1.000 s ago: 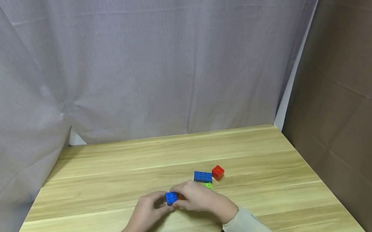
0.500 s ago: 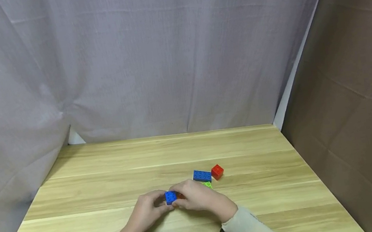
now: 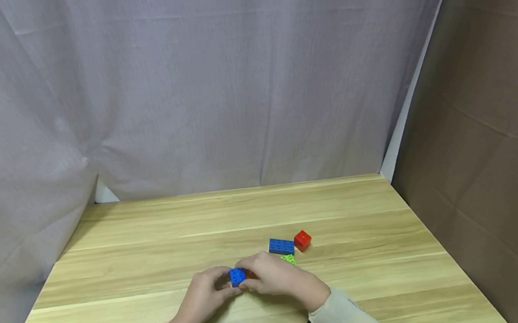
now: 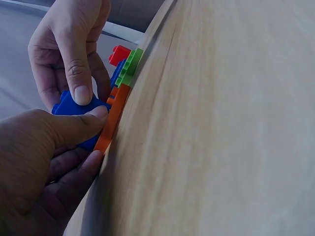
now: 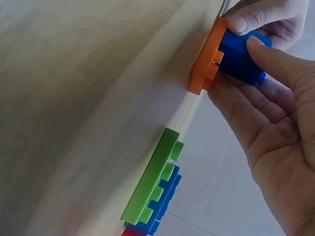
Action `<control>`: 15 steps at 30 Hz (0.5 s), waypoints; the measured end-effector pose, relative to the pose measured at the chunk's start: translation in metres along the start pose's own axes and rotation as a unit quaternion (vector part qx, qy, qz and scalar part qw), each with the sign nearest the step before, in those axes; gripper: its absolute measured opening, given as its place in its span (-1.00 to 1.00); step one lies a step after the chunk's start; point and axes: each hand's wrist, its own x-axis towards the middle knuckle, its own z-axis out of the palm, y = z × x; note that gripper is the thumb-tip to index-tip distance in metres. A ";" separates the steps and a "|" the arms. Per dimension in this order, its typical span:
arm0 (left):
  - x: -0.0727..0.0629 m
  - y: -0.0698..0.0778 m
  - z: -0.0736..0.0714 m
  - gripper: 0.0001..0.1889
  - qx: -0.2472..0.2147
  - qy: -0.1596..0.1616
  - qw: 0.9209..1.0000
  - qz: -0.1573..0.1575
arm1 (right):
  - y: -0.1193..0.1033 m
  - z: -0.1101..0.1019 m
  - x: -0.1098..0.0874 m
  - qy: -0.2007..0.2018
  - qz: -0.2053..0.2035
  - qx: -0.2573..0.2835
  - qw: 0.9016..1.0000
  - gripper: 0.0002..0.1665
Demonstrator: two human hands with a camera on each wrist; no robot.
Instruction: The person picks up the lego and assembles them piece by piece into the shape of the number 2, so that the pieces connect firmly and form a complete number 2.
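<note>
A square blue building brick sits on one end of a flat orange brick, which lies on the table. My left hand pinches the blue brick from the left. Its thumb lies low on the blue side, and a fingertip touches the orange end in the left wrist view. My right hand holds the same blue brick from the right, with its thumb against the upper side. From above, the right fingers hide most of the orange brick. How firmly the two bricks are joined cannot be seen.
Beyond my right hand lie a light green brick, a long blue brick and a red brick, close together. The wooden table meets a grey curtain at the back and a brown one on the right.
</note>
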 end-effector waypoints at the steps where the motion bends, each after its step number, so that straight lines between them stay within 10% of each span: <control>1: 0.000 0.000 0.000 -0.64 -0.002 0.001 1.000 -0.001 | 0.000 0.000 0.000 0.000 -0.001 0.000 1.000 -0.82; 15: -0.002 0.002 0.002 -0.62 0.047 0.033 0.998 -0.009 | -0.003 -0.001 0.001 0.002 0.000 -0.010 1.000 -0.87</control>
